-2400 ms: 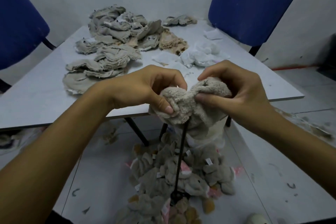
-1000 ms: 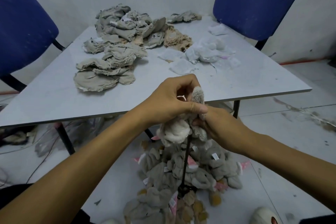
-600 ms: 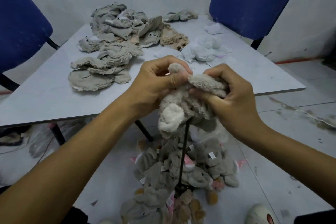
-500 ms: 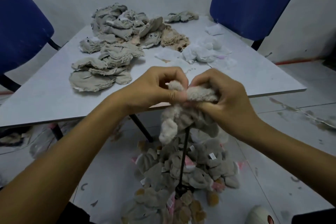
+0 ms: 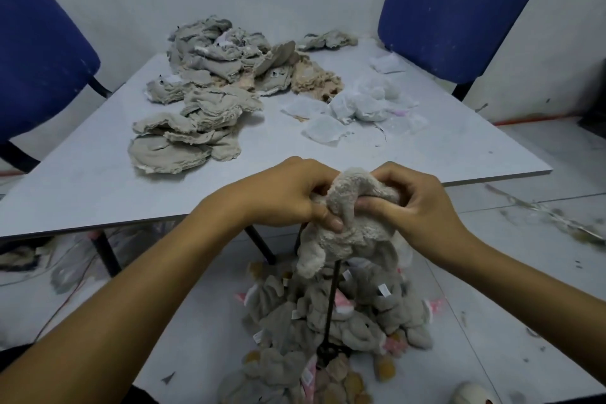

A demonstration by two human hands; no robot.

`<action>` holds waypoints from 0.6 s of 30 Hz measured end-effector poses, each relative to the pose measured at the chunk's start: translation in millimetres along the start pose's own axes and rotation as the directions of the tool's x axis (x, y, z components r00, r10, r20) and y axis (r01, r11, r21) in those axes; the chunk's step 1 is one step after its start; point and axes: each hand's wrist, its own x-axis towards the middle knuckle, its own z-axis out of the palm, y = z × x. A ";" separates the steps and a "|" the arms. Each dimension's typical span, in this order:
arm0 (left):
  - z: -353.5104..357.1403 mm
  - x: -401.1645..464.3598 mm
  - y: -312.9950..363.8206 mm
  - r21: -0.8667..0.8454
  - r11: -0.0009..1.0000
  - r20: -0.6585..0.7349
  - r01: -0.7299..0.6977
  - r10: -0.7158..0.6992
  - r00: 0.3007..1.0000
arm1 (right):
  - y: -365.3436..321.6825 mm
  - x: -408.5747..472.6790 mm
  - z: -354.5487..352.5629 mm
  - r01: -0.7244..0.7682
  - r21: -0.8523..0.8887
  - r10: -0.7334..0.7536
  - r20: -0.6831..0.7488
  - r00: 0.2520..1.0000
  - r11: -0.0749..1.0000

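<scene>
Left hand (image 5: 288,197): fingers curled, thumb pressed onto the left side of a grey plush toy skin (image 5: 354,226), grasping it.

Right hand (image 5: 416,203): fingers curled over the top right of the same skin, thumb pinching the fabric from the front.

The skin is held in the air between the two hands, just in front of the near edge of the desk (image 5: 82,180) and above the floor. One limp limb hangs down at its lower left.

A thin dark rod (image 5: 329,311) stands upright directly under the skin (its top end is hidden by the fabric). Its foot sits in a heap of grey plush toys (image 5: 285,315) on the floor, several with white tags.

On the desk: stacked flat grey fabric pieces (image 5: 203,108) at the far left, and crumpled white pieces (image 5: 360,105) to their right, well apart from the hands.

A blue chair (image 5: 36,52) stands at the desk's left side, and a second blue chair (image 5: 459,6) at the far right.
</scene>
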 end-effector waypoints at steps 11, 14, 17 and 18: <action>4.5 1.8 3.4 -0.068 0.994 -0.160 -0.085 0.073 0.984 | -2.1 9.8 -4.0 0.211 -0.302 -0.175 0.144 0.974 0.930; 5.9 0.4 0.4 -0.125 0.987 -0.165 -0.097 0.075 0.983 | 9.6 4.7 -2.7 0.041 -0.153 -0.012 0.186 0.982 0.987; -1.9 -4.8 -5.6 -0.272 0.947 -0.243 -0.169 0.103 0.965 | 3.6 9.4 -13.1 -0.050 -0.003 0.049 0.220 0.974 0.999; -4.0 -7.1 -8.2 -0.337 0.924 -0.258 -0.179 0.092 0.962 | 0.2 11.6 -16.3 -0.038 0.040 0.031 0.156 0.987 0.999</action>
